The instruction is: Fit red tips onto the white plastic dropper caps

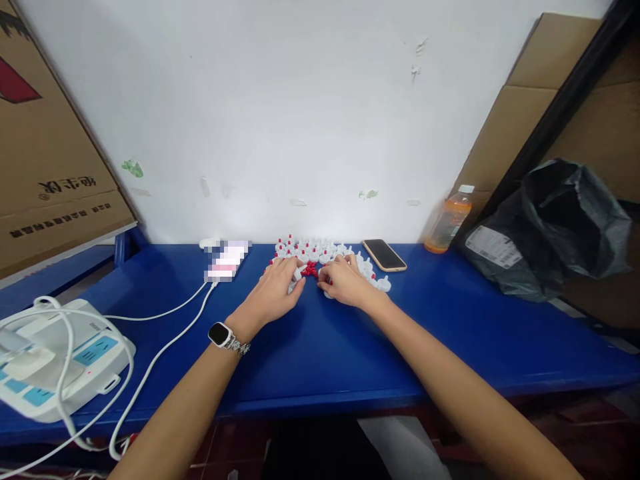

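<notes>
My left hand [277, 287] is closed on a white nozzle cap [299, 273], whose pointed spout sticks out between thumb and fingers. Close by on the right, my right hand [345, 281] has its fingers bent and pinched together over the pile. What lies between those fingertips is too small to make out. A small heap of red tips [311, 269] sits between both hands. Around and behind it stand many white nozzle caps [314, 253], some with red tips on their spouts. One loose white cap [383, 284] lies to the right of my right hand.
A dark-screened phone [384, 255] and an orange drink bottle [449, 220] stand right of the pile, before a grey plastic bag [540, 233]. At left lie a lit phone [227, 260], white cables [185, 330] and a power strip [95, 373] on the blue table [330, 360].
</notes>
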A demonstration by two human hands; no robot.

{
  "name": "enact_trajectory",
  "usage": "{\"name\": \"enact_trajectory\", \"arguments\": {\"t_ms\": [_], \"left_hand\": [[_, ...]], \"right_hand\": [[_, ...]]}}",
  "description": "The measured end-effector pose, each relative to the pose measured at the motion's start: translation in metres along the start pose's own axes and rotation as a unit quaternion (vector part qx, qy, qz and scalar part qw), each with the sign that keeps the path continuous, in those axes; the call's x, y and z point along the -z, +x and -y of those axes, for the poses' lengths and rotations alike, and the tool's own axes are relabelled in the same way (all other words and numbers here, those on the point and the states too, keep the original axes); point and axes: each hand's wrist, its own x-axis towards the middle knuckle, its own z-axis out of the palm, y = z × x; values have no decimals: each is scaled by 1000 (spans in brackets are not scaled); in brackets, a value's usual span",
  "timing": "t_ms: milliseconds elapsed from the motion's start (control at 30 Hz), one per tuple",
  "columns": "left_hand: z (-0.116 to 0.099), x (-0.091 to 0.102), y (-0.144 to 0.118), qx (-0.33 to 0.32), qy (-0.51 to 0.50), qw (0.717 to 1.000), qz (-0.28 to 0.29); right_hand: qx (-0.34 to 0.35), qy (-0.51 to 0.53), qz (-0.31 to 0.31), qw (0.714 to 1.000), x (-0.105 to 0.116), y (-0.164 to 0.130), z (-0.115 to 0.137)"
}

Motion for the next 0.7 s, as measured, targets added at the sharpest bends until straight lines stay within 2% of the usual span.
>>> {"name": "enact_trajectory", "arguments": {"t_ms": [167,267,333,400,533,600,700], "left_hand": [[0,-2,0,-3,-1,1000,-4],[1,-3,-1,-1,-4,1000,-7],[1,-4,-1,0,-6,1000,-8],[0,-4,-1,-1,-8,1000,-8],[-3,-4,-1,-19,-17,1000,-9],[-6,-4,-2,-26,-29,999,-10],[-9,-2,-2,-30,-51,998,-8]], "right_hand": [[-2,23,-20,1000,-3,0,-3],[-5,65,-65,996,-4,1,-8],[-19,141,-104,984,-3,2,-10],[-30,267,-128,954,-1,3,-9],[-28,506,-138,851,0,7,0],[-26,570,-136,810,0,8,4],[-31,618,-111,778,-1,9,8]]}}
